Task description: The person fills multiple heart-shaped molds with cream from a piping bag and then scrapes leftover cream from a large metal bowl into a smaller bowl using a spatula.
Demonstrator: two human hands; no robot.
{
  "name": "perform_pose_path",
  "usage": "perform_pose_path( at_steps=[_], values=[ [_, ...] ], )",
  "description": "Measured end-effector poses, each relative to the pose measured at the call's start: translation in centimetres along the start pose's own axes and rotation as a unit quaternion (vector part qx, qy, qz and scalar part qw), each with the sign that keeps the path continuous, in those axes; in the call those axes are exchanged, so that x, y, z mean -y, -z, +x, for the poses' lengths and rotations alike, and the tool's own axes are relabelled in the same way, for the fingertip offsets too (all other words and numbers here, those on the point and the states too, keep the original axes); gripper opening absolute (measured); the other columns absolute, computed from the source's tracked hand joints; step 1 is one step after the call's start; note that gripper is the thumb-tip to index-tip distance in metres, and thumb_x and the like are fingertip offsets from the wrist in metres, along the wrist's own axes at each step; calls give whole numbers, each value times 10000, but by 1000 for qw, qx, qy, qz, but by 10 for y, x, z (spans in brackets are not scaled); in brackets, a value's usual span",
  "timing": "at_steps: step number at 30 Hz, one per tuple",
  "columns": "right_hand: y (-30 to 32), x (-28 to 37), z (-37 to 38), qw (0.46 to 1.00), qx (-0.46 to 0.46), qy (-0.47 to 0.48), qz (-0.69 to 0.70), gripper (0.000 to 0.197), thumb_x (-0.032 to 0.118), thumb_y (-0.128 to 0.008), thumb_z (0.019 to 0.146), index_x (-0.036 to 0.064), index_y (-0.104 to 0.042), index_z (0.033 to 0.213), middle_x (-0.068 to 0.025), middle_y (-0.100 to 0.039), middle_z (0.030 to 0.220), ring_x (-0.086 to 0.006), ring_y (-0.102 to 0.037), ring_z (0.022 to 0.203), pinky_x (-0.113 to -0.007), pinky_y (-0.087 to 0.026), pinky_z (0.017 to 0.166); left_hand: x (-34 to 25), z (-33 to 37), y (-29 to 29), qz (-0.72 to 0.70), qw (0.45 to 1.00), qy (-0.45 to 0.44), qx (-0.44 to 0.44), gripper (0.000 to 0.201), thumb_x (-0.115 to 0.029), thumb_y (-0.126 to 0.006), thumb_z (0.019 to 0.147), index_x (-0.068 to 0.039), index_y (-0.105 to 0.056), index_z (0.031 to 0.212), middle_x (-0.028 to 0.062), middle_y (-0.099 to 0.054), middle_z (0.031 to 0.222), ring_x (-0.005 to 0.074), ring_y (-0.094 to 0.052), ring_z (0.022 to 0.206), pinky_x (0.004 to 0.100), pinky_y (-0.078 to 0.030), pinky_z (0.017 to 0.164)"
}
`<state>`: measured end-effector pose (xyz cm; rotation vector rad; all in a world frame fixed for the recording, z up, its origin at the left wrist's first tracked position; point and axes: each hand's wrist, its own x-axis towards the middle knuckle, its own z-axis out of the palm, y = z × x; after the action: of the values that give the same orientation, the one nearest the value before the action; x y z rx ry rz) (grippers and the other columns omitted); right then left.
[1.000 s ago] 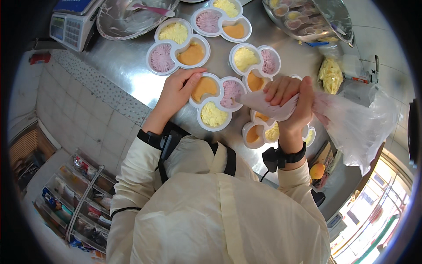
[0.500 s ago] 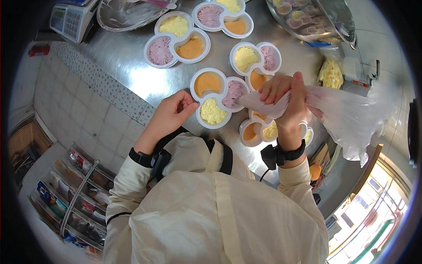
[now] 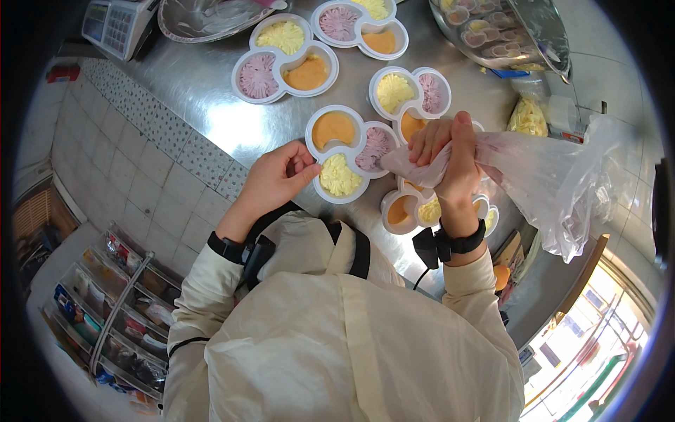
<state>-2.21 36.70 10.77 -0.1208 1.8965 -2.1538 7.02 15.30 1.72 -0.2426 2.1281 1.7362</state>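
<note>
My right hand (image 3: 453,155) is wrapped around a clear plastic piping bag (image 3: 538,165) with pinkish-purple filling, its tip pointing left at the purple portion (image 3: 375,149) in a white three-part container (image 3: 308,132). Ragged strands of purple fill that round cup. The container's other two cups hold a smooth orange filling (image 3: 333,131) and piped yellow filling (image 3: 340,176). With curled fingers and thumb, my left hand (image 3: 281,176) pinches the container's left rim beside the yellow cup. Whether the bag's tip touches the purple strands is hard to tell.
Similar filled containers stand on the steel table (image 3: 190,91), some partly hidden below my right hand. A metal bowl (image 3: 204,24) and scale (image 3: 116,28) sit back left. Back right are a large steel basin (image 3: 555,42) and a bag of yellow pieces (image 3: 529,117).
The piping bag's loose end has swung and sagged slightly, and its tip has shifted a little. My left hand stays at the container's rim.
</note>
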Motion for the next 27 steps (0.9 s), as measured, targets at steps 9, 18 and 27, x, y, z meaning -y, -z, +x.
perform_pose_path(
  at_steps=[9,18,27],
  values=[
    [-3,6,8,999,8,34,-23,486,270,-233,952,85,-355,518,-75,-386,465,-189,-404,457,-341,-403,581,1,1,-2,-14,1000,-4,-3,185,-206,-648,789,-51,-547,796,-21,-480,583,74,-428,522,229,-361,500],
    [41,50,-11,970,33,186,153,534,312,-185,941,83,-370,496,-83,-412,477,-224,-438,493,-400,-459,674,-8,6,-1,-46,998,0,31,193,-186,-618,828,-21,-518,817,-6,-515,639,62,-468,557,219,-393,512],
    [140,60,-107,937,-206,189,207,474,299,-274,926,110,-342,497,-47,-355,511,-181,-403,561,-377,-435,722,-6,11,1,-141,988,67,17,150,-125,-564,865,-3,-483,830,37,-550,670,87,-555,514,212,-473,454]
  ],
)
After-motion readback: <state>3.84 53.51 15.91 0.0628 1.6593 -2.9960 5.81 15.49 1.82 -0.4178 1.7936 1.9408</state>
